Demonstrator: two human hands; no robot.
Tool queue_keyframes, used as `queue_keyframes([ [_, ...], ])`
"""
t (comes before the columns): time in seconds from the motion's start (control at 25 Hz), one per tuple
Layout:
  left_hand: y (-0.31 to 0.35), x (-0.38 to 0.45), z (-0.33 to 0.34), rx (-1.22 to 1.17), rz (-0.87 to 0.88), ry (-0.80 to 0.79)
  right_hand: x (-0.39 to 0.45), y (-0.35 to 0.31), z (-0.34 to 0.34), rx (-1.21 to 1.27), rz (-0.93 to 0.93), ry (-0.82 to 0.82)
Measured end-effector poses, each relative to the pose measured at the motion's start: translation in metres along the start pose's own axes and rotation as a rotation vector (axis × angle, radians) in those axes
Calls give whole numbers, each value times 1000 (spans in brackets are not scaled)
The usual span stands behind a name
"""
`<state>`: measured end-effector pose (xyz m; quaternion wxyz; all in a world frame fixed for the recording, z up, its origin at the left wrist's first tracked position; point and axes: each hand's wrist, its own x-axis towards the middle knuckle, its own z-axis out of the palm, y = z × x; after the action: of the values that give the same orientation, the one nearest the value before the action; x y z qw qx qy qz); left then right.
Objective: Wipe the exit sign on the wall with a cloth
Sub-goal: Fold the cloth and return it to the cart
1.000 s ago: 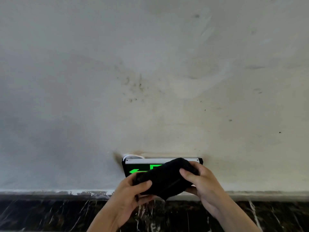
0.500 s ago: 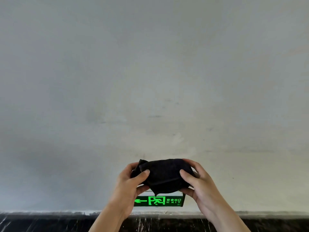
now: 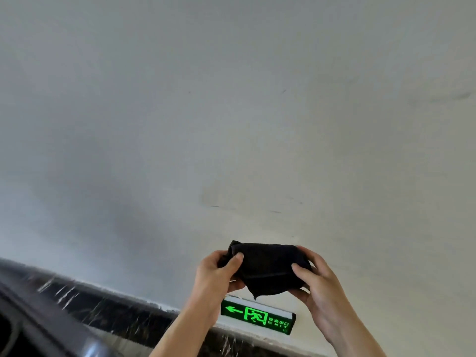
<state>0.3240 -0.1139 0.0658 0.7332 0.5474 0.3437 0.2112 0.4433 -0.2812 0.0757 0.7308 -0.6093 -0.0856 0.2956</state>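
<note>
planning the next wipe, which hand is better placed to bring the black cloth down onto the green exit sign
Left, narrowly. Both hands hold the bunched black cloth, but the left hand sits right above the green lit exit sign at its arrow end; the right hand is off past its right end.

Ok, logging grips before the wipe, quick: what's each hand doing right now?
Left hand: closed on the black cloth.
Right hand: closed on the same cloth, held clear above the exit sign.

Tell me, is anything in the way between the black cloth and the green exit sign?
Nothing visible is. The black cloth is bunched between the left hand and right hand, held just above the exit sign, which sits low on the wall above the dark marble strip. Only air shows between them.
</note>
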Motion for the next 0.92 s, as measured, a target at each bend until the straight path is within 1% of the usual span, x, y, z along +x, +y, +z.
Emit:
queue_keyframes([
  [0.28,24,-31,-102,-125,66,237,4,15,104,-28,43,-227],
  [0.52,19,-72,-211,-250,119,515,-2,57,221,-138,127,-506],
  [0.6,14,-84,-240,-290,100,607,-6,72,257,-181,143,-565],
  [0.72,4,-98,-286,-464,52,742,-11,100,313,-240,167,-642],
  [0.8,-4,-99,-309,-592,10,798,-10,119,341,-290,164,-670],
  [0.92,-20,-93,-328,-741,-41,839,-4,145,368,-369,149,-680],
])
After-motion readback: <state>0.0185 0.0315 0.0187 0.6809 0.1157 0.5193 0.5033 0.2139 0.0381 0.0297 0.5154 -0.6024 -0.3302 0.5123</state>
